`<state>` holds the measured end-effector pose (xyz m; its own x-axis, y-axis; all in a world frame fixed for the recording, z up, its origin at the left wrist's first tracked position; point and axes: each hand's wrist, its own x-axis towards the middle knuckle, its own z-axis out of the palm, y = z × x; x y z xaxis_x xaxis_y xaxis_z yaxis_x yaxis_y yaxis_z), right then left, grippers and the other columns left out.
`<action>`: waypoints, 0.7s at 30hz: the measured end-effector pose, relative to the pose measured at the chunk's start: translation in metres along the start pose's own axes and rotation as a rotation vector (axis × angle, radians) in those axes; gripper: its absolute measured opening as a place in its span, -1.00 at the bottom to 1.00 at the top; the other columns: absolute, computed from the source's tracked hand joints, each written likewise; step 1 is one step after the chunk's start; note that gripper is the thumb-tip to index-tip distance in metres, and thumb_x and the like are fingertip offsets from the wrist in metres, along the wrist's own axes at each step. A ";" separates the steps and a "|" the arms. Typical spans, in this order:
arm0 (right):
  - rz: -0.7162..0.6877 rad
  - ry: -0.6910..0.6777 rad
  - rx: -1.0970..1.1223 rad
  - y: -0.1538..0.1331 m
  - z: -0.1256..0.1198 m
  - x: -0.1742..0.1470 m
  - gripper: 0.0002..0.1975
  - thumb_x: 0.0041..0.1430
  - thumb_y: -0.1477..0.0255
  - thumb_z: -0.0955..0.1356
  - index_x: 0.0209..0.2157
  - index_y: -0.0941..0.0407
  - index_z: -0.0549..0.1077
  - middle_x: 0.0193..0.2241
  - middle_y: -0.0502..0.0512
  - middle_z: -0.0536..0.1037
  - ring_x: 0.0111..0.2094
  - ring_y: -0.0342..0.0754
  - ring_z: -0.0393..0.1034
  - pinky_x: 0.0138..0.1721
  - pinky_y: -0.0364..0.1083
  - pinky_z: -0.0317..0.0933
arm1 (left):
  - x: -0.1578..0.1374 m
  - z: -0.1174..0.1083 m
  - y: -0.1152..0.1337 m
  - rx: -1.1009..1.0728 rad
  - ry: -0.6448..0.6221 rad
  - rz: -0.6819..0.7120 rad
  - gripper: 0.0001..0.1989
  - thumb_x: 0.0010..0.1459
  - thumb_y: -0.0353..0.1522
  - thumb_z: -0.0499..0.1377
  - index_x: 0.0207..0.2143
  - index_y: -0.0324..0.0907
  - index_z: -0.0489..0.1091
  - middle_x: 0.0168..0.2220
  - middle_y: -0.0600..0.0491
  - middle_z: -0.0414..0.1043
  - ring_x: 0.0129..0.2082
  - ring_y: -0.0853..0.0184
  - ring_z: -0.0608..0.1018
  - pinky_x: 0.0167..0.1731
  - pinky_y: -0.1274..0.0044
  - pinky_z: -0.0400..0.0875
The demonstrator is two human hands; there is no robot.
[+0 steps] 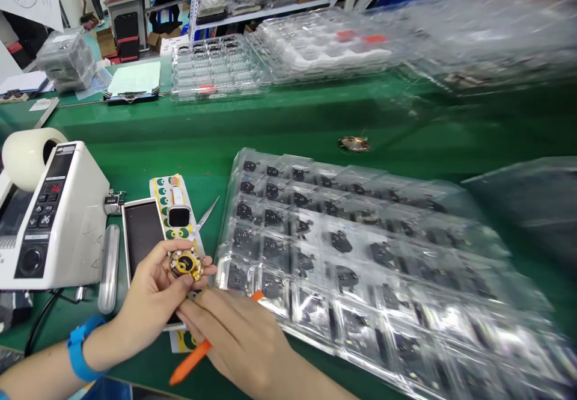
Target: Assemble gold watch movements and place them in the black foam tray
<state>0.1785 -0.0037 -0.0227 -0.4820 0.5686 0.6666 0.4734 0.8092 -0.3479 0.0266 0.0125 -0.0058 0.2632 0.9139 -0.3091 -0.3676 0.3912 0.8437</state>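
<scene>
My left hand (pixel 151 295), with a blue band at the wrist, pinches a round gold and black watch-like part (pixel 186 263) between thumb and fingers. Close against it is my right hand (pixel 246 337), its fingertips near the left thumb. A slim orange stick-like tool (pixel 192 363) runs through the right hand, and both its ends show; its kind is unclear. Whatever the right fingertips touch is hidden. Beneath the hands lies a shallow white box (pixel 163 209) with a dark inside. A square-faced smartwatch (pixel 179 215) rests on a sheet of round stickers (pixel 158 184), beside a pointed metal tool (pixel 208 212).
At left stands a white tape dispenser (pixel 85 207) with a red display. A large clear tray (pixel 288 286) of black parts covers the right side. One small metallic part (pixel 354 143) lies behind it. More trays (pixel 216 66) and a clipboard (pixel 135 79) line the raised ledge.
</scene>
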 end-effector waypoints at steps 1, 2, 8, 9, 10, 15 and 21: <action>0.068 0.021 0.066 0.001 -0.005 0.001 -0.75 0.32 0.60 0.16 -0.16 0.18 0.44 -0.47 0.12 0.51 -0.50 -0.06 0.40 -0.55 -0.09 0.32 | 0.000 0.000 0.001 0.004 0.003 -0.008 -0.71 0.07 -0.36 0.33 -0.14 -0.12 0.39 -0.17 -0.01 0.62 -0.12 0.29 0.63 -0.12 0.56 0.50; 0.159 0.061 0.142 0.003 -0.010 0.002 -0.74 0.36 0.54 0.15 -0.18 0.15 0.46 -0.42 0.12 0.49 -0.46 -0.07 0.41 -0.52 -0.11 0.33 | 0.000 0.001 0.002 0.009 0.006 -0.014 -0.71 0.08 -0.37 0.32 -0.13 -0.12 0.39 -0.18 -0.02 0.61 -0.12 0.29 0.63 -0.11 0.54 0.51; 0.535 0.312 0.542 0.017 -0.027 0.009 -0.56 0.42 0.28 0.09 -0.28 0.00 0.55 -0.56 0.02 0.34 -0.57 -0.12 0.28 -0.65 -0.15 0.20 | -0.001 0.002 0.006 0.027 0.025 -0.004 -0.72 0.09 -0.42 0.27 -0.12 -0.13 0.37 -0.11 -0.06 0.57 -0.01 0.19 0.58 0.02 0.40 0.48; 0.539 0.304 0.594 0.018 -0.025 0.009 -0.59 0.43 0.29 0.10 -0.22 -0.02 0.55 -0.59 0.00 0.35 -0.59 -0.12 0.26 -0.65 -0.15 0.21 | -0.001 0.002 0.005 0.027 0.019 0.001 -0.72 0.09 -0.42 0.27 -0.12 -0.13 0.36 -0.10 -0.06 0.57 0.01 0.18 0.57 0.03 0.39 0.47; 0.532 0.303 0.633 0.018 -0.023 0.009 -0.61 0.43 0.30 0.11 -0.17 -0.03 0.54 -0.59 0.00 0.38 -0.58 -0.11 0.28 -0.62 -0.15 0.24 | -0.001 0.001 0.004 0.026 0.016 0.006 -0.71 0.10 -0.43 0.27 -0.11 -0.12 0.36 -0.10 -0.05 0.56 0.01 0.18 0.57 0.04 0.38 0.46; 0.495 0.312 0.577 0.013 -0.016 0.009 -0.78 0.36 0.43 0.23 -0.24 0.05 0.52 -0.42 0.10 0.56 -0.35 -0.02 0.48 -0.41 -0.07 0.42 | -0.001 -0.003 -0.001 0.032 0.058 0.042 -0.69 0.14 -0.40 0.24 -0.05 -0.09 0.34 -0.12 0.05 0.53 -0.04 0.28 0.58 0.06 0.41 0.45; 0.529 0.272 0.466 0.007 -0.012 0.012 -0.86 0.22 0.57 0.32 -0.30 0.05 0.46 -0.42 0.05 0.61 -0.41 -0.05 0.56 -0.40 -0.14 0.49 | -0.001 -0.002 -0.003 0.009 -0.001 0.098 -0.67 0.18 -0.35 0.22 0.00 -0.06 0.28 -0.02 0.01 0.52 0.06 0.26 0.52 0.09 0.41 0.41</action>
<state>0.1854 0.0070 -0.0089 -0.0497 0.8910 0.4512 0.2014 0.4514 -0.8693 0.0257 0.0106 -0.0086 0.2270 0.9477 -0.2242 -0.3841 0.2986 0.8737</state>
